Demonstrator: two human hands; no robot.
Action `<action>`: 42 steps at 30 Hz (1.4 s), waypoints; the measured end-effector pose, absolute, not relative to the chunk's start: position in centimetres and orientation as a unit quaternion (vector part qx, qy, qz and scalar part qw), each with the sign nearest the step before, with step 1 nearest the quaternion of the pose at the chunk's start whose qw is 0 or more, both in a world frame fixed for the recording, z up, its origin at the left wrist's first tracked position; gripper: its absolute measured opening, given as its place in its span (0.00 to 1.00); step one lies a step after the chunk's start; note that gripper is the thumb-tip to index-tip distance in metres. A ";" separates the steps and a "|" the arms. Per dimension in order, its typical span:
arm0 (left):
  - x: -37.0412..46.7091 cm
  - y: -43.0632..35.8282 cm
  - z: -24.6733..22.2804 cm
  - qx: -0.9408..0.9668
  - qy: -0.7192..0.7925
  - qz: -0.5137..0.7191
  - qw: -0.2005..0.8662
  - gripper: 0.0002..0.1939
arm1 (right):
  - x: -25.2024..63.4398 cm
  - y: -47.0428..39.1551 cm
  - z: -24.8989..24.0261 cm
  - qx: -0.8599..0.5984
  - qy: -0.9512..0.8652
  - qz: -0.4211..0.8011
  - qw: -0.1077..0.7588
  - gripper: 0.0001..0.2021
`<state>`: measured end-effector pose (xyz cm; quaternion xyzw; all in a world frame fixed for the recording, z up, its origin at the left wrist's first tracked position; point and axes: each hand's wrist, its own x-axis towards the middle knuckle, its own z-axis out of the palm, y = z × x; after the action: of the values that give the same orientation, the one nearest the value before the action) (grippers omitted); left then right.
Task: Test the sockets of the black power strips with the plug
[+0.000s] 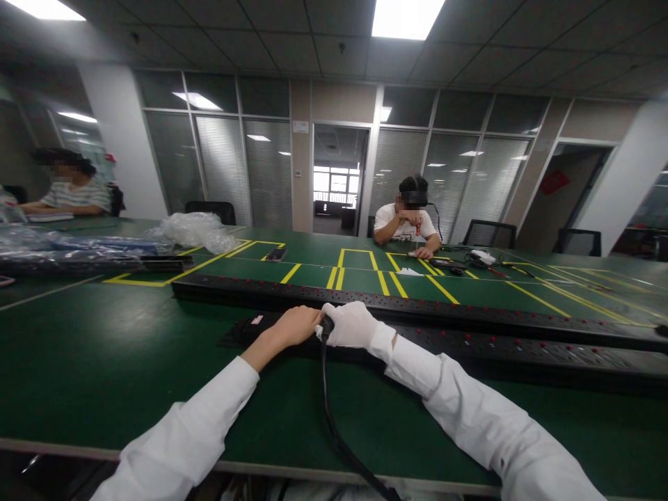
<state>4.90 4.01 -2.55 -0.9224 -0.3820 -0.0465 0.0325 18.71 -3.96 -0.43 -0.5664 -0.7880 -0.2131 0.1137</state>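
Note:
My right hand, in a white glove, is closed around a black plug and presses it against the nearer long black power strip. A thick black cable hangs from the plug, over the table's front edge. Bare and closed over the same strip, my left hand touches the right one at the plug. Its fingertips are hidden. Left of that hand, the strip's end carries a small pale label. Behind it lies a second black power strip, dotted with red.
The green table has yellow tape lines. Plastic-wrapped bars and crumpled clear plastic lie at left. A small dark part sits beyond the strips. Across the table a person handles a red-handled tool; another person sits far left.

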 end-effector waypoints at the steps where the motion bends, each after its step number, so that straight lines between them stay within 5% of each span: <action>1: 4.9 4.0 -2.5 -0.923 -0.381 -0.046 0.033 0.18 | 18.7 -4.0 -0.4 -0.566 -0.788 -0.212 0.114 0.18; 42: 4.8 3.4 -2.0 -0.925 -0.376 -0.044 0.023 0.18 | 19.4 -3.0 -1.2 -0.540 -0.797 -0.211 0.169 0.20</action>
<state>4.78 3.45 -2.00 -0.9252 -0.3763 -0.0435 0.0230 19.44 -3.03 -1.24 -0.5396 -0.7973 -0.2109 0.1691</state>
